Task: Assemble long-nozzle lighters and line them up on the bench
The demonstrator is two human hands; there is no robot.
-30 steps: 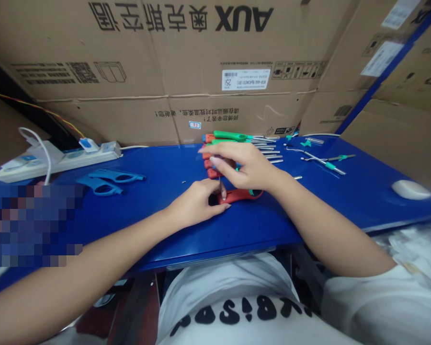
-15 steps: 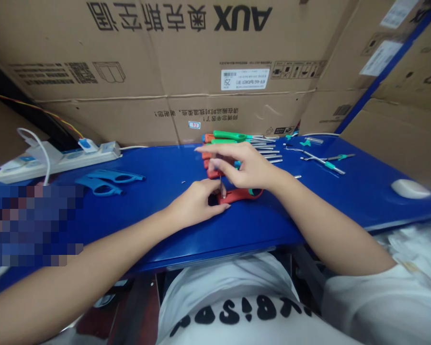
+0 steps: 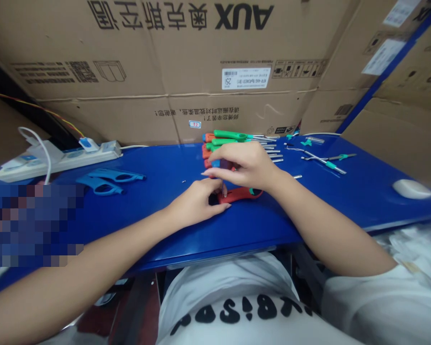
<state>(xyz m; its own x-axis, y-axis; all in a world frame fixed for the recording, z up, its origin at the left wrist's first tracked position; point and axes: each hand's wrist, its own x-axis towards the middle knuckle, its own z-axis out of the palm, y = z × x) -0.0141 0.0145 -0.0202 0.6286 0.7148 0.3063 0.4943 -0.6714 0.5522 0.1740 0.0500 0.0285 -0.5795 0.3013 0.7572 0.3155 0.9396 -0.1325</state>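
Observation:
On the near part of the table, my left hand [image 3: 201,199] is closed around one end of a red lighter body [image 3: 240,194], which has a green patch at its right end. Just above it, the fingers of my right hand [image 3: 249,165] are curled around the handle of an upright screwdriver [image 3: 221,164]. Its thin shaft points down at the red body between my left fingers; the tip is hidden. Behind my right hand lies a row of red and green lighters [image 3: 230,135] with metal tubes, partly covered by the hand.
Two blue lighter shells [image 3: 104,184] lie to the left, near a white power strip [image 3: 64,160]. Metal tubes with wires [image 3: 325,163] and a white computer mouse [image 3: 412,189] are on the right. A large cardboard box [image 3: 187,52] stands behind the blue table [image 3: 158,191].
My right hand's fingers have moved and closed in around the screwdriver handle. My left hand and the red lighter body have stayed in place.

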